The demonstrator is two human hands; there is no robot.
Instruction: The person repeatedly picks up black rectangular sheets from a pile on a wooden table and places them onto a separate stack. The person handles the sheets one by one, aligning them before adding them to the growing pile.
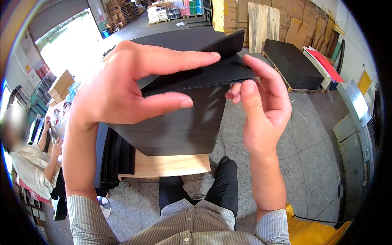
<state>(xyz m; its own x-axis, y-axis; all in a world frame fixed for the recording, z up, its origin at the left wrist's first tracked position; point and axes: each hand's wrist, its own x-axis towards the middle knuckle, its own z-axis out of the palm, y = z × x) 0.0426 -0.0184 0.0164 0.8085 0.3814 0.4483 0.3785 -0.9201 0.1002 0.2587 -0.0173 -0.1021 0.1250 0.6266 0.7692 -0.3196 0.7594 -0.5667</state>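
Note:
A tall stack of black sheets [175,126] stands in front of me on a pale wooden board. On top, a black sheet [204,77] lies slightly lifted, and a black flap [228,44] tilts up at its far side. My left hand [122,77] reaches over the sheet's left end, index finger stretched along the top. Its thumb is spread apart in front of the stack's near side. My right hand [265,94] curls around the sheet's right corner, thumb at the near edge, index finger above. Some of its other fingertips show below the edge.
Black folded pieces [118,157] lean left of the stack. A co-worker [36,159] handles something at a table on the left. Behind right are a low black stack [292,65], a red sheet [324,63] and cardboard. A yellow item [314,228] lies near my right elbow.

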